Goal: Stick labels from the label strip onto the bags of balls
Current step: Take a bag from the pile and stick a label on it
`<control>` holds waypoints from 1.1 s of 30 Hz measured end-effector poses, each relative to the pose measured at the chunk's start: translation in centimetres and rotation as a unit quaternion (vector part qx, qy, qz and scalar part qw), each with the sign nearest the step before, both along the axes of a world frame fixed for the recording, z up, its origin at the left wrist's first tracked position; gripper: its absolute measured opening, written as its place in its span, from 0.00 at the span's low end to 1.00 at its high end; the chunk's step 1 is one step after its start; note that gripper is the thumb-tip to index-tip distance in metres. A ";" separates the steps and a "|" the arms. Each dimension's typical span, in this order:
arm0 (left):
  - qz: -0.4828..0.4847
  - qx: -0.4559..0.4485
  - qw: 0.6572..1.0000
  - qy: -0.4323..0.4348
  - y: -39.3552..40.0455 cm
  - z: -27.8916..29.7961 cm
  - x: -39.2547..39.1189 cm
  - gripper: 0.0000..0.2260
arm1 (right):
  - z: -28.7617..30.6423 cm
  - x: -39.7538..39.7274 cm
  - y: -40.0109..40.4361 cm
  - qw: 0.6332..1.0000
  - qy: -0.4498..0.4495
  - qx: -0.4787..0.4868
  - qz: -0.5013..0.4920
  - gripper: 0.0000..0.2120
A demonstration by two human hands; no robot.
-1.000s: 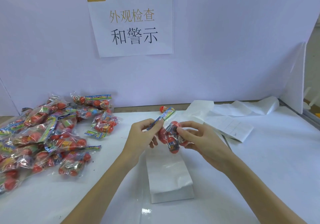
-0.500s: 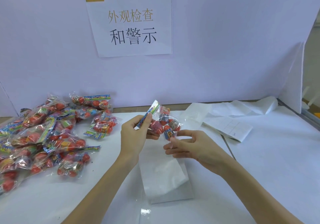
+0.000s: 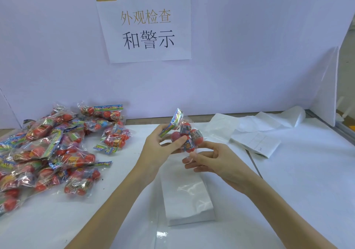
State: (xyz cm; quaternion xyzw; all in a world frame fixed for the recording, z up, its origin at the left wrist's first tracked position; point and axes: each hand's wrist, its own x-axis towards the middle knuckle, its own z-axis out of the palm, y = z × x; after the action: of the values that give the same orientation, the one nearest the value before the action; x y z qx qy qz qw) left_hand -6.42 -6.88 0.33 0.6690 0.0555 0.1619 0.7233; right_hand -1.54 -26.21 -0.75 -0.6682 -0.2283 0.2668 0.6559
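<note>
bag lifted, upright | holds red balls | left hand grips it | right hand loose beneath

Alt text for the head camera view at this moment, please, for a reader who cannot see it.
A person's left hand holds up a clear bag of red balls over a white table, while the right hand, fingers loosely spread, sits just below it. A pile of similar bags lies to the left, white label sheets lie near the arms, and a paper sign hangs on the wall.

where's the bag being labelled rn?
Head view, centre: the bag of balls is gripped by the left hand, above the right hand, right of the pile.
</note>
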 end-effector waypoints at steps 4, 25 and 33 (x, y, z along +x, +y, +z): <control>0.024 0.001 0.999 -0.047 1.0 0.0 0.2 0.32 | 0.2 0.0 -0.6 0.985 -0.088 -0.144 0.044 0.46; -0.152 0.392 0.907 -0.030 2.7 0.0 -0.9 0.16 | -1.1 1.4 -1.0 0.964 -0.199 -0.176 -0.024 0.22; -0.076 0.376 0.924 0.006 3.5 -0.2 -0.1 0.12 | -0.8 1.2 -0.1 0.969 -0.198 -0.029 -0.147 0.15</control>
State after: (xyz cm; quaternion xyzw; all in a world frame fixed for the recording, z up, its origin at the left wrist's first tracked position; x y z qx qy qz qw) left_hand -6.50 -3.35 0.09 0.8949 -0.0561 0.1112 0.4285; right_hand -0.32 -26.27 -1.55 -0.7527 -0.2454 0.0366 0.6098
